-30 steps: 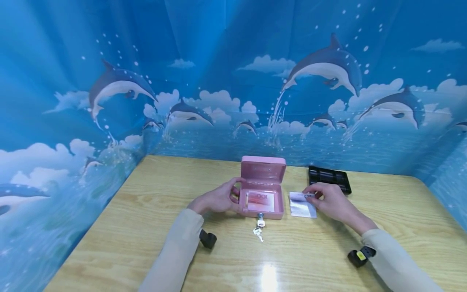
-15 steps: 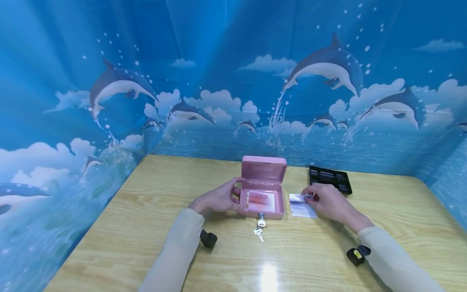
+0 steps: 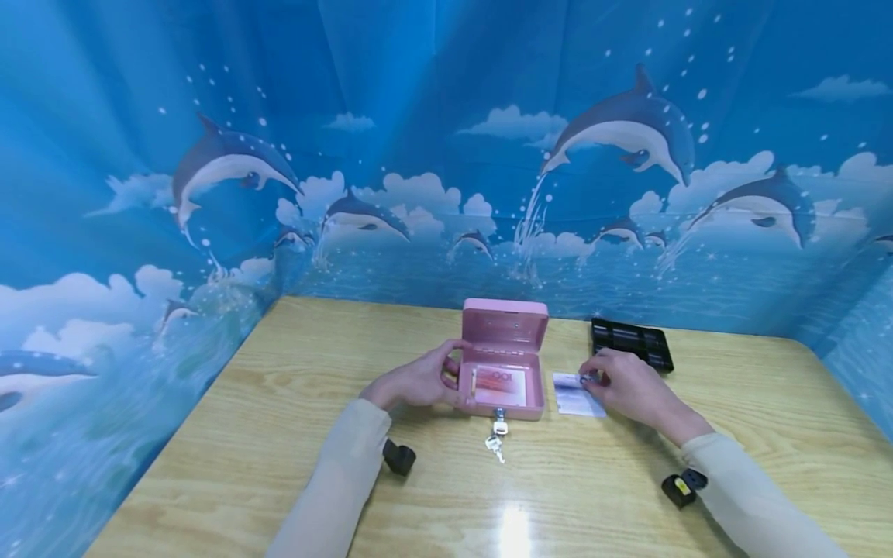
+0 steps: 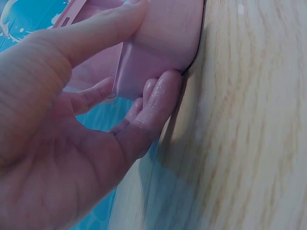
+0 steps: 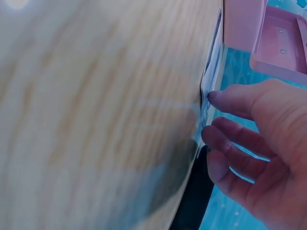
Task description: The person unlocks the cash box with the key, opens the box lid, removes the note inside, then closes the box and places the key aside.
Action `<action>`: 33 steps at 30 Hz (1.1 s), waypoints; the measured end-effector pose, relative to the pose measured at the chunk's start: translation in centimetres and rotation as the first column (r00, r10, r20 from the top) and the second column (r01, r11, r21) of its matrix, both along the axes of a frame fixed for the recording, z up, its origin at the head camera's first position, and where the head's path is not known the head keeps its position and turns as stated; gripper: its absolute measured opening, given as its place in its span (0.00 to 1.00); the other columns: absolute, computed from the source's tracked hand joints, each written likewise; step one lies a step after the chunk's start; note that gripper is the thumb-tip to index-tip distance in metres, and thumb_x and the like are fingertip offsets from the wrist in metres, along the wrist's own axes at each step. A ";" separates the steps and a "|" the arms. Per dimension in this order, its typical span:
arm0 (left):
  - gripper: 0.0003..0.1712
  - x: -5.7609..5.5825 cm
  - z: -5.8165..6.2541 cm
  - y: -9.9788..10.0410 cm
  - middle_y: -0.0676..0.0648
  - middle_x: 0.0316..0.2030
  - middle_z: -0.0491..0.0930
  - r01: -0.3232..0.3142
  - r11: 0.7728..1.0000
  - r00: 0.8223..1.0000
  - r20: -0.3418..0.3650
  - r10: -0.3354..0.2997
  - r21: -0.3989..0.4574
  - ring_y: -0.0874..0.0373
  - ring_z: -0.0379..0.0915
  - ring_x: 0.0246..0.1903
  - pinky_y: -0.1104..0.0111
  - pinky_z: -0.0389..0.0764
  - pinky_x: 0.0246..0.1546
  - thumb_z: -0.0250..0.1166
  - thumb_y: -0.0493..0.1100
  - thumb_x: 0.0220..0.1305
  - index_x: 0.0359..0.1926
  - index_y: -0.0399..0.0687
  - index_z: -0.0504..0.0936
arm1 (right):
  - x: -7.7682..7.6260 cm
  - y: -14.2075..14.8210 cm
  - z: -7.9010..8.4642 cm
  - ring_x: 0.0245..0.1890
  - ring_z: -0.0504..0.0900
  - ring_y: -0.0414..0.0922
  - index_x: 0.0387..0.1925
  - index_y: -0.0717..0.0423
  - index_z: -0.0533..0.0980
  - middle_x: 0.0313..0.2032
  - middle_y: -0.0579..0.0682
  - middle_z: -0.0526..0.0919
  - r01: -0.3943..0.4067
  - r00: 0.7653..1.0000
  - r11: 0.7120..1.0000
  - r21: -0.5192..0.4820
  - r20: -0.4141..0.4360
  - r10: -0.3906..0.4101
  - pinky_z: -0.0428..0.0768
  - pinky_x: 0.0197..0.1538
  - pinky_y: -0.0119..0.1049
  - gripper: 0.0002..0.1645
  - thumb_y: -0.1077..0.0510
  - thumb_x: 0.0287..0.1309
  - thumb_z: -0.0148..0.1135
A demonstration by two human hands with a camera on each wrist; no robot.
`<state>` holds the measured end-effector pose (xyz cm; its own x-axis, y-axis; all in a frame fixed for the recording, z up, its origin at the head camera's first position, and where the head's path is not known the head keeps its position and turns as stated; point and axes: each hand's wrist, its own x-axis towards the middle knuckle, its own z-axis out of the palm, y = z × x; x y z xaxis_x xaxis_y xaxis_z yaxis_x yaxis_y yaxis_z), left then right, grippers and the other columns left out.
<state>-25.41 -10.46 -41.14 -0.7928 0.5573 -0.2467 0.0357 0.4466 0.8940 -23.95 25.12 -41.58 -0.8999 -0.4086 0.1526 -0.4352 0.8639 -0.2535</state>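
Note:
A pink cash box (image 3: pixel 505 319) stands with its lid raised. Inside lies a reddish note printed with "100" (image 3: pixel 499 386). My left hand (image 3: pixel 418 380) grips the box's left side, thumb at the front and fingers along the side wall (image 4: pixel 148 72). To the right of the box lies a thin, pale bluish paper sheet (image 3: pixel 575 399). The thumb and fingertips of my right hand (image 3: pixel 631 387) touch its upper right part. In the right wrist view, the right thumb and fingers (image 5: pixel 216 136) stand apart on the sheet (image 5: pixel 211 72).
Keys (image 3: pixel 494 446) hang from the lock at the box's front. A black compartment tray (image 3: pixel 638 341) lies behind my right hand. The wooden table (image 3: pixel 391 496) ends at a blue dolphin curtain (image 3: pixel 418 178).
The right fingertips shift slightly on the sheet, and the bit of its edge that stood raised by them is lower now. The left hand and box hold still.

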 end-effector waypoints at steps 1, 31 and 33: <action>0.57 0.0 0.0 0.0 0.40 0.55 0.76 -0.001 1.000 1.000 -0.001 0.001 -0.001 0.52 0.80 0.49 0.59 0.82 0.58 0.79 0.40 0.54 0.78 0.55 0.54 | 0.0 0.0 0.0 0.28 0.76 0.34 0.41 0.53 0.87 0.33 0.44 0.85 0.000 1.000 1.000 0.001 -0.001 0.000 0.76 0.29 0.29 0.08 0.62 0.57 0.73; 0.56 0.0 -0.1 -0.2 0.41 0.55 0.75 0.003 1.000 1.000 -0.005 -0.003 -0.009 0.53 0.79 0.49 0.57 0.82 0.58 0.79 0.42 0.55 0.78 0.58 0.54 | 2.1 -2.9 1.2 0.39 0.86 0.40 0.47 0.54 0.86 0.42 0.47 0.90 -0.009 0.999 0.929 -0.371 0.033 0.023 0.84 0.36 0.28 0.12 0.54 0.66 0.68; 0.56 0.0 -0.1 -0.1 0.41 0.55 0.75 0.003 1.000 1.000 -0.006 -0.003 -0.008 0.52 0.79 0.49 0.57 0.82 0.58 0.78 0.41 0.55 0.78 0.57 0.54 | 2.0 -3.2 1.2 0.39 0.86 0.40 0.48 0.54 0.86 0.43 0.47 0.90 -0.004 0.998 0.923 -0.384 0.050 0.025 0.84 0.37 0.28 0.12 0.54 0.66 0.68</action>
<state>-25.42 -10.60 -41.20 -0.7927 0.5578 -0.2458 0.0427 0.4532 0.8904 -21.94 21.94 -40.43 -0.9054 -0.3408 0.2530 -0.4237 0.6895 -0.5874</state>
